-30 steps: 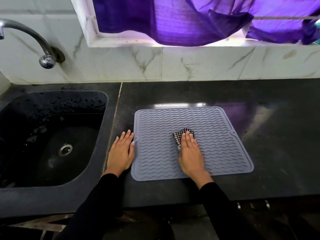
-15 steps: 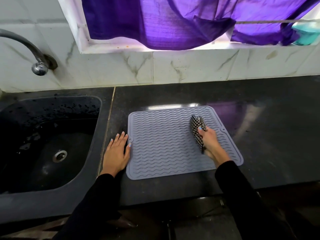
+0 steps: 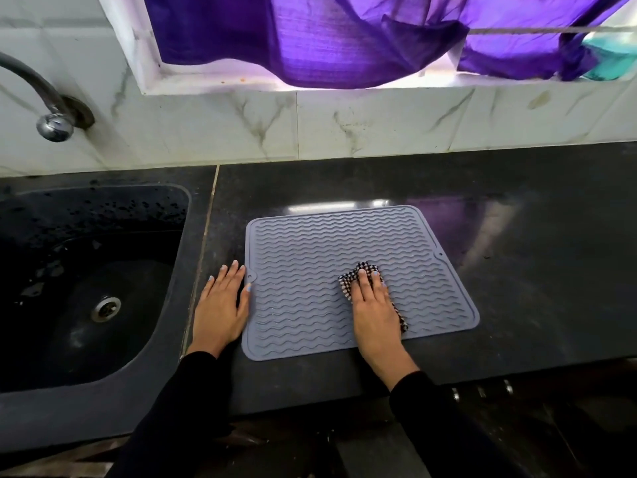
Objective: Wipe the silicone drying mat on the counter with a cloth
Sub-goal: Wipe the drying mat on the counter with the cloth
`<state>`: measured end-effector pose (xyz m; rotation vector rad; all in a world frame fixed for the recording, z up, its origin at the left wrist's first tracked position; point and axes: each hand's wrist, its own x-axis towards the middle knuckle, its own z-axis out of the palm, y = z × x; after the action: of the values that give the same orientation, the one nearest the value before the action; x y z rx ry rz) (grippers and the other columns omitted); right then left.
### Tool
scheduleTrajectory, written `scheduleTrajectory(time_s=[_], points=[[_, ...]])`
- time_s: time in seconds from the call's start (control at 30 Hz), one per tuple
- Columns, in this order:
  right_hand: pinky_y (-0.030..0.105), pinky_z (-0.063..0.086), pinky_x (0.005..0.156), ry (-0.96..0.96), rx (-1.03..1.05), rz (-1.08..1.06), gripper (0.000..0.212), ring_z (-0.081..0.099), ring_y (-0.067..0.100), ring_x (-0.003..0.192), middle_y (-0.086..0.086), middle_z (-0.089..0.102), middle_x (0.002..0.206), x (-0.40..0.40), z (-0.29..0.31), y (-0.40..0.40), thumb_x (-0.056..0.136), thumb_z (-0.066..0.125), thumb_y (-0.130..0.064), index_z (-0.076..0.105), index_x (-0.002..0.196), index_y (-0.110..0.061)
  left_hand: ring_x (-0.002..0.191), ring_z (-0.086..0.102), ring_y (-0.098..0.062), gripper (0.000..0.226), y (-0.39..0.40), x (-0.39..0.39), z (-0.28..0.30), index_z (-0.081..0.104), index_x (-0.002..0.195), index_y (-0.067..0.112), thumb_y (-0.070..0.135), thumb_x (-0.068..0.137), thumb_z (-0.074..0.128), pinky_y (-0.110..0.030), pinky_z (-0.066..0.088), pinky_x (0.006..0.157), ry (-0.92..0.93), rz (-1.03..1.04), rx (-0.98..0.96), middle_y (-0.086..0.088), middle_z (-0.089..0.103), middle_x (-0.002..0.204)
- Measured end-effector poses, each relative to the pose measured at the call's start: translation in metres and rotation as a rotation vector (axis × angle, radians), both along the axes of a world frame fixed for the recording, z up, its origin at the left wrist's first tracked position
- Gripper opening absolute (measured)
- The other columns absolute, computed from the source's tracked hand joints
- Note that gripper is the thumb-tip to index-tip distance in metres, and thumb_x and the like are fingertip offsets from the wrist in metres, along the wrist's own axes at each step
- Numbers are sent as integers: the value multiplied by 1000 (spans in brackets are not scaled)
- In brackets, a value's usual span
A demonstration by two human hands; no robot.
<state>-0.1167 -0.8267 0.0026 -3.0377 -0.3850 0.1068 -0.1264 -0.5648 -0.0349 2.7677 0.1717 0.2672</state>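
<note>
The mat [image 3: 344,257] lies near the tabletop's [image 3: 517,236] front edge, right of the sink [image 3: 86,288]; the cloth [image 3: 365,270] lies on the mat.

**Around the bench: sink, tap, wall and window**

At the left end of the dark bench [image 3: 517,236] I see a black sink [image 3: 41,339] set into the top, its far wall beaded with water drops and a metal drain [image 3: 105,308] in its floor. A curved metal tap [image 3: 51,112] comes out of the white marbled wall tiles [image 3: 379,125] above the sink's far left corner. Along the bench's far edge the tiles rise to a white window ledge [image 3: 241,85], where a purple curtain [image 3: 327,39] hangs bunched. Something teal [image 3: 610,60] shows at the top right corner.
</note>
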Motion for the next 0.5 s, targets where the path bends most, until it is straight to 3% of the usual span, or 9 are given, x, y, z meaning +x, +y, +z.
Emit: scheduleTrajectory(time_s=[0.07,0.13,0.17,0.23,0.27,0.3,0.4,0.5], points=[[34,2,118,14,60,37,56,-3,26,146,9,0,158,4,4,-4,95,27,1,11,148,-7,142,22,-19,75,0,-1,0,35,142,12,55,86,8,-36,11,116,4,-3,7,-5,30,151],[30,12,116,104,300,9,57,14,21,145,5,18,156,16,7,-17,92,36,6,27,146,-11,142,22,-19,77,0,-2,1,34,142,12,55,85,7,-36,11,116,10,-6,9,-5,30,151],[30,23,112,219,491,-60,51,30,21,139,6,32,151,23,16,-27,92,40,4,38,141,-10,142,21,-19,77,0,-2,1,34,143,12,56,85,7,-36,11,117,12,-8,9,-5,29,152],[31,44,89,434,1019,-327,30,56,23,105,15,58,125,37,37,-46,96,42,-2,53,124,-5,142,21,-19,78,0,-1,2,34,143,12,56,84,7,-36,11,117,16,-8,7,-5,29,152],[31,47,79,426,1210,-462,25,58,22,92,15,63,113,44,41,-54,97,41,-5,55,118,-4,142,21,-19,78,0,-2,2,34,143,12,56,84,7,-36,11,117,18,-9,9,-5,29,152],[31,47,78,351,1263,-538,25,58,23,90,13,63,111,49,44,-60,98,40,-6,55,118,-5,142,21,-19,78,0,-1,2,34,143,12,57,84,7,-36,11,117,18,-8,11,-5,29,152],[36,39,100,-49,780,-481,38,51,28,117,11,54,130,56,36,-65,94,42,-3,49,131,-8,142,22,-19,79,0,-1,2,36,142,12,58,83,7,-36,11,116,13,-1,-7,-5,31,151],[38,23,115,-89,540,-352,51,30,27,138,13,34,149,56,11,-59,91,43,0,35,141,-4,142,22,-19,79,1,0,1,36,142,12,58,83,9,-36,12,117,10,-1,-15,-5,31,151]])
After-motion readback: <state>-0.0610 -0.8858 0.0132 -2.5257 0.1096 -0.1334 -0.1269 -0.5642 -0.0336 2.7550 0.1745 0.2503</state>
